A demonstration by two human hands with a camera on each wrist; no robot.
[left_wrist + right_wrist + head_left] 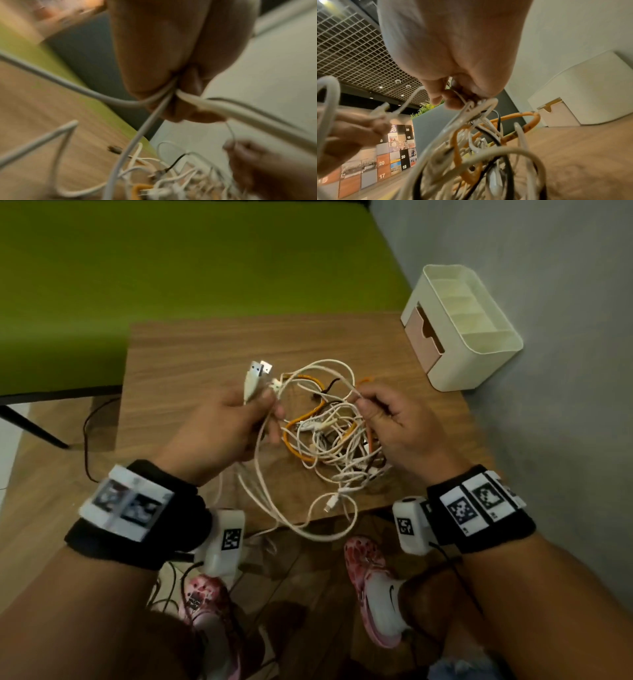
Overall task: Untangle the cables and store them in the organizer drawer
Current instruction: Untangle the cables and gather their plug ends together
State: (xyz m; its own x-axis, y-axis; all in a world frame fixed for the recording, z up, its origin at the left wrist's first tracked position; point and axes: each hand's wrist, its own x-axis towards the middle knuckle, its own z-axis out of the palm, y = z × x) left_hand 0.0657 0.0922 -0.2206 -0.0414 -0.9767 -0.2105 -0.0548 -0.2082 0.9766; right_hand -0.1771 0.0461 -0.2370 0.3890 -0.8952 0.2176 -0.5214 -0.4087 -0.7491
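Untangling is underway: the left hand [222, 429] grips 2 USB plugs [257, 371] and their cords, the right hand [394, 422] pinches a white strand of the tangle [329, 440] mid-table. The organizer [462, 330] sits at 2 o'clock, drawer [423, 337] closed. Next, I judge: draw one cord free.

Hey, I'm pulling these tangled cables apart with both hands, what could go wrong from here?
Pulling apart may tighten the knot: the left hand grips white cables near their USB plugs while the right hand pinches a strand of the same tangle.

White loops hang over the table edge, so a tug could drag the bundle off.

The organizer's drawer looks only slightly open, with no hand free.
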